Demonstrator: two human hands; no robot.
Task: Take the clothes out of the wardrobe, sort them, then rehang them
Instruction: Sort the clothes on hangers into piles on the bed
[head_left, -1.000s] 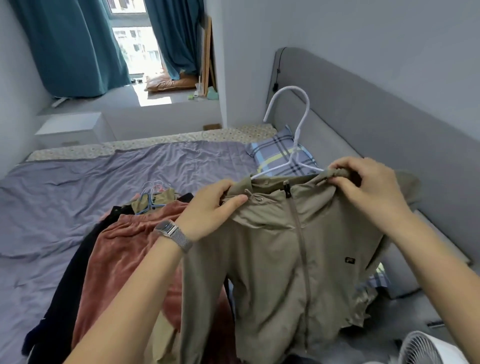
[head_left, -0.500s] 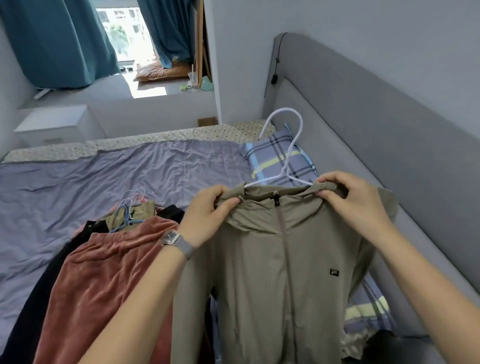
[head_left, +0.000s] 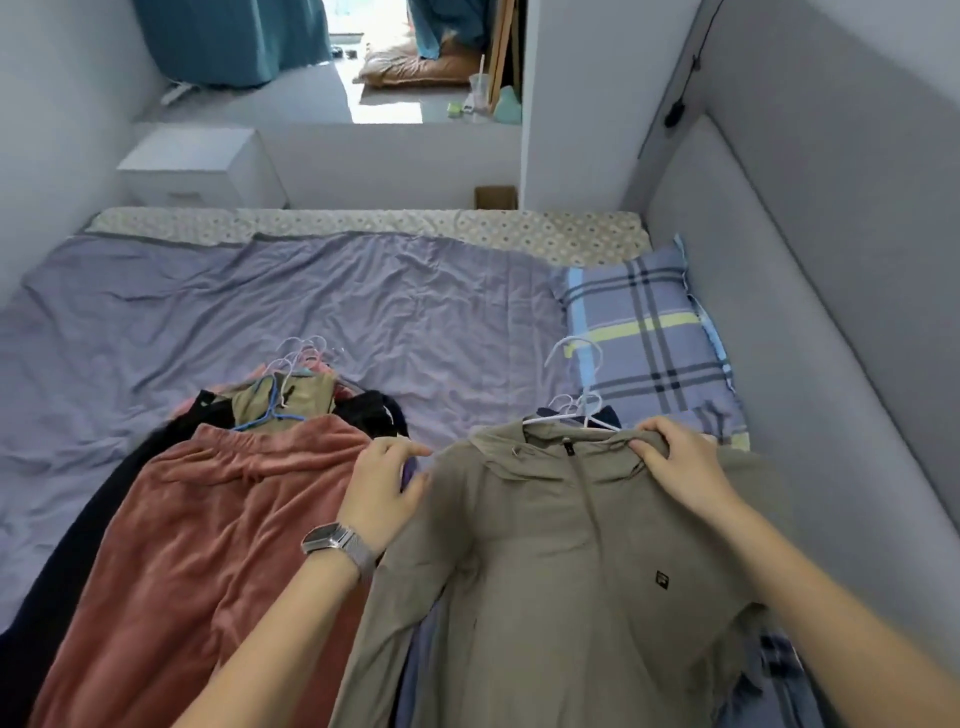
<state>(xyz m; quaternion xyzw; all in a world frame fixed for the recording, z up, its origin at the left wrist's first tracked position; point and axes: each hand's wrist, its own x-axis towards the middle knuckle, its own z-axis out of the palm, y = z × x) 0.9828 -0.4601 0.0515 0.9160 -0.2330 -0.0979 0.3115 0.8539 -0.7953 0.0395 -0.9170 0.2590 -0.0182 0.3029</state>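
An olive zip jacket (head_left: 566, 561) on a white hanger (head_left: 582, 384) lies flat on the bed, on top of other clothes at the right. My right hand (head_left: 680, 467) grips its hood and collar on the right side. My left hand (head_left: 384, 483), with a watch on the wrist, holds the jacket's left shoulder edge. To the left lies a second pile: a rust-pink velvet garment (head_left: 208, 545) on top, with black clothes (head_left: 67, 561) and an olive piece (head_left: 291, 397) beneath. Several hanger hooks (head_left: 301, 353) stick out at its far end.
A rumpled purple sheet (head_left: 311, 312) covers the bed. A plaid pillow (head_left: 644, 332) lies at the right by the grey padded headboard (head_left: 779, 312). A white nightstand (head_left: 202, 166) stands beyond the bed's far edge.
The olive jacket has come down from mid-air and now lies on the right-hand pile. Both hands lowered with it. The view has tilted down toward the bed.
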